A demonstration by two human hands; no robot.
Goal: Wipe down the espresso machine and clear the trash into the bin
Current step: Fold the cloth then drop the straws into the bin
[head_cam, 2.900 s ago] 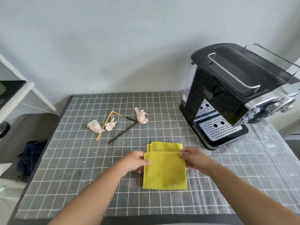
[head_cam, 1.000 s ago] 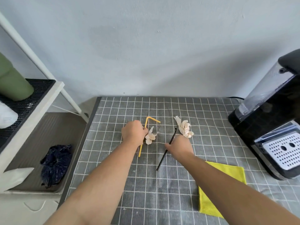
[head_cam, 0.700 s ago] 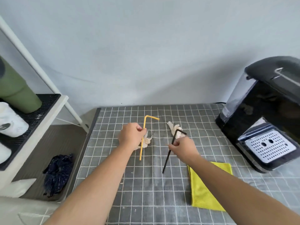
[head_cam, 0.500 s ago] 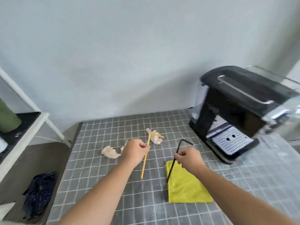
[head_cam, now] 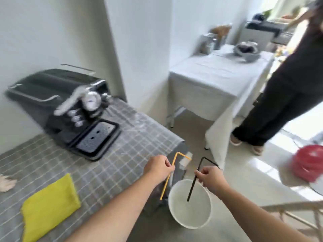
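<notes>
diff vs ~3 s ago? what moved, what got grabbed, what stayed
Both hands let go of the yellow cloth and took a straw each off the table: left hand pinches the yellow straw, right hand the black straw, now carried right, black one over the white bin. Cloth and espresso machine stayed; one tissue wad visible on the table.

Two bent straws — one yellow straw [head_cam: 167, 177], one black straw [head_cam: 193, 182]. One white bin [head_cam: 189, 222], one espresso machine [head_cam: 57, 100], one yellow cloth [head_cam: 49, 206], one crumpled tissue [head_cam: 6, 182] — and two hands.
</notes>
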